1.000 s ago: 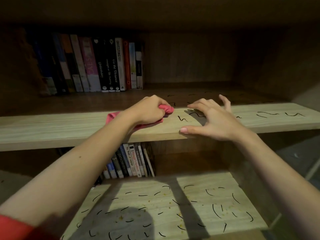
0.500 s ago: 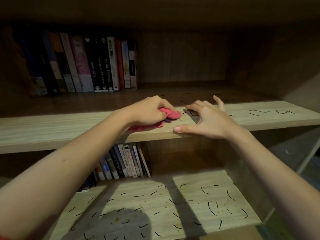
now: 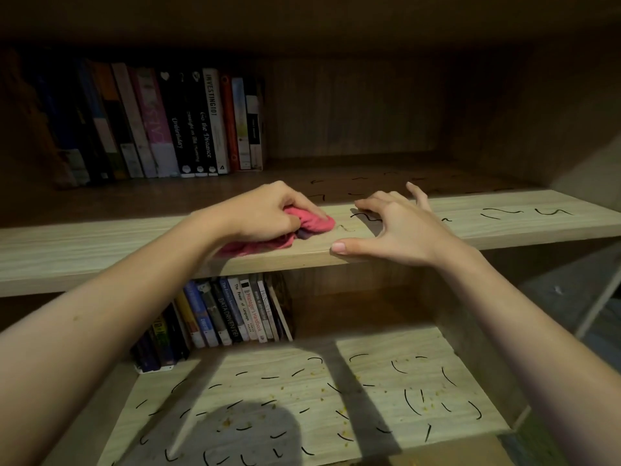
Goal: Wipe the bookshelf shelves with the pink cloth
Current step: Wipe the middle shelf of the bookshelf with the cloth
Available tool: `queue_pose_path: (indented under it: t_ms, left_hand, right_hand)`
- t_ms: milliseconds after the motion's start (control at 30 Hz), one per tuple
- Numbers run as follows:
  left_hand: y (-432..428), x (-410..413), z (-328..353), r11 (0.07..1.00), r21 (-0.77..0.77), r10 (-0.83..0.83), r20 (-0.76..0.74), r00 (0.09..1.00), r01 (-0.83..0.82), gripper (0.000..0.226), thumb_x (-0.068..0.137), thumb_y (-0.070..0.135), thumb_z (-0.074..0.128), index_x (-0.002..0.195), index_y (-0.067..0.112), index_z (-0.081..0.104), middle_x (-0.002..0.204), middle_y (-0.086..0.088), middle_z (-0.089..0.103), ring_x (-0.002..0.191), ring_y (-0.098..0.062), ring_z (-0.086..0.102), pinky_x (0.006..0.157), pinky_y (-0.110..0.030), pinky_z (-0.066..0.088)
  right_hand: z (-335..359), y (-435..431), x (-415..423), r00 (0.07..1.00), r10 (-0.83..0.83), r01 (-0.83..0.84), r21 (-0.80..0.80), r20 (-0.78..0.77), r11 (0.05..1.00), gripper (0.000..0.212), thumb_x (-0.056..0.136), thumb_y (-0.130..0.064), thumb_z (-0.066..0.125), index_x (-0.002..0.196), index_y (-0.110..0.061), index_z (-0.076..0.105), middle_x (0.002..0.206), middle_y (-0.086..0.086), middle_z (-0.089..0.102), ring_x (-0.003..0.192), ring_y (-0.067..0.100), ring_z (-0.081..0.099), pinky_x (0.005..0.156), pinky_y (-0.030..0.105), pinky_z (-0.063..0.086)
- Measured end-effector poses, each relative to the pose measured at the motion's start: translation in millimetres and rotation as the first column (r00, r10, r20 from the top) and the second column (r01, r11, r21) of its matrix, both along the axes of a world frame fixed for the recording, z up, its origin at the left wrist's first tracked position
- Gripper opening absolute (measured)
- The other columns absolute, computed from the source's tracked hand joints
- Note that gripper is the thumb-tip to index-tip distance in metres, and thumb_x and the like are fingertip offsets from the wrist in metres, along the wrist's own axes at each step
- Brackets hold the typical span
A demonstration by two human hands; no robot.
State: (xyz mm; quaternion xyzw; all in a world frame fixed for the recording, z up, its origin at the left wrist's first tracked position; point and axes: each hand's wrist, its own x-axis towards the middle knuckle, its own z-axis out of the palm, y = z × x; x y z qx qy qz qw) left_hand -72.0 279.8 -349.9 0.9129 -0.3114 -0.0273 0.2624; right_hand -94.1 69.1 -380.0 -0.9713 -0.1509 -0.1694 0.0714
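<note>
Cloth (image 3: 316, 225), pink, bunches under my left grip (image 3: 268, 213), which curls round it; right grip (image 3: 400, 233) lies spread open on the shelf (image 3: 100, 243).

Upper shelf (image 3: 100, 253): pale wood board across mid-frame, black squiggles (image 3: 524, 213) at centre and right.
On it, upper left: upright books (image 3: 188, 126) at the back.
On it, centre: pink cloth (image 3: 316, 223) bunched under my left hand (image 3: 268, 213); my right hand (image 3: 400, 230) just beside, fingertips down, thumb at the front edge.
Lower shelf (image 3: 386, 408): bottom of frame, strewn with black dashes (image 3: 270, 377) and yellowish crumbs (image 3: 342, 435).
On it, back left: leaning books (image 3: 235, 314).
</note>
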Motion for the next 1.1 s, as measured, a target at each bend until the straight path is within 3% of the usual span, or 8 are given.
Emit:
queue_pose_path:
  t_ms: [133, 300, 467, 667, 833, 1000, 1100]
  left_hand:
    - [-21.1, 9.4, 2.9, 0.997, 0.047, 0.054, 0.046, 0.998, -0.056, 0.046, 0.089, 0.001, 0.044, 0.117, 0.032, 0.064, 0.129, 0.008, 0.058, 0.117, -0.011, 0.052, 0.105, -0.032, 0.039]
    - [-3.9, -7.6, 2.8, 0.995, 0.018, -0.095, -0.013, 0.995, 0.095, 0.058, 0.086, -0.002, 0.046, 0.093, 0.053, 0.063, 0.119, 0.019, 0.06, 0.11, -0.009, 0.058, 0.103, -0.036, 0.043]
    - [-18.7, 6.3, 2.7, 0.999, 0.039, 0.019, 0.049, 0.999, -0.021, 0.049, 0.087, -0.001, 0.044, 0.113, 0.035, 0.065, 0.127, 0.011, 0.058, 0.116, -0.008, 0.052, 0.107, -0.035, 0.038]
    - [-7.3, -4.0, 3.9, 0.994, 0.011, -0.111, -0.02, 0.994, 0.112, 0.055, 0.085, -0.006, 0.047, 0.095, 0.045, 0.065, 0.114, 0.023, 0.059, 0.112, -0.002, 0.055, 0.105, -0.026, 0.039]
    - [-14.3, 9.9, 2.4, 1.0, 0.018, 0.016, 0.045, 0.999, -0.017, 0.051, 0.085, -0.004, 0.045, 0.107, 0.037, 0.066, 0.124, 0.011, 0.059, 0.116, -0.008, 0.053, 0.107, -0.032, 0.038]
    - [-20.4, -2.6, 1.3, 0.993, 0.011, -0.12, 0.011, 0.993, 0.12, 0.053, 0.084, -0.006, 0.046, 0.097, 0.042, 0.066, 0.115, 0.021, 0.06, 0.113, -0.002, 0.054, 0.105, -0.025, 0.039]
    - [-7.8, 0.2, 4.7, 0.995, 0.025, -0.097, -0.021, 0.995, 0.097, 0.052, 0.086, -0.005, 0.046, 0.099, 0.042, 0.066, 0.118, 0.02, 0.059, 0.113, -0.001, 0.054, 0.105, -0.026, 0.039]
  right_hand:
    - [0.2, 0.3, -1.2, 1.0, -0.005, 0.005, -0.002, -0.023, 1.0, 0.111, 0.055, -0.092, 0.031, 0.138, -0.019, 0.044, 0.14, -0.002, 0.047, 0.132, 0.014, 0.036, 0.116, 0.047, -0.001]
    - [0.3, 0.0, -2.4, 1.0, 0.007, -0.007, -0.002, -0.024, 1.0, 0.11, 0.056, -0.091, 0.032, 0.138, -0.019, 0.044, 0.141, -0.001, 0.046, 0.133, 0.014, 0.036, 0.116, 0.046, 0.0]
    - [2.3, 1.0, -3.8, 0.999, 0.006, -0.006, -0.001, -0.037, 1.0, 0.11, 0.054, -0.087, 0.029, 0.138, -0.019, 0.044, 0.14, -0.001, 0.047, 0.132, 0.015, 0.036, 0.116, 0.045, 0.0]
    - [2.1, -2.6, -2.9, 0.998, 0.033, -0.033, 0.008, -0.045, 0.999, 0.109, 0.055, -0.086, 0.032, 0.14, -0.019, 0.042, 0.142, -0.002, 0.045, 0.133, 0.014, 0.035, 0.117, 0.044, -0.001]
    - [3.8, -3.3, -2.4, 0.996, 0.045, -0.043, 0.032, -0.073, 0.999, 0.11, 0.054, -0.085, 0.034, 0.141, -0.018, 0.041, 0.144, -0.002, 0.042, 0.135, 0.014, 0.033, 0.117, 0.042, -0.001]
    - [4.0, -4.5, -2.7, 0.995, 0.066, -0.062, 0.048, -0.077, 0.997, 0.11, 0.053, -0.084, 0.037, 0.141, -0.018, 0.04, 0.144, -0.002, 0.043, 0.135, 0.013, 0.033, 0.118, 0.041, 0.0]
    - [3.9, -4.9, -1.9, 0.995, 0.061, -0.057, 0.053, -0.078, 0.997, 0.111, 0.053, -0.085, 0.036, 0.141, -0.018, 0.04, 0.144, -0.002, 0.043, 0.135, 0.014, 0.033, 0.118, 0.041, 0.001]
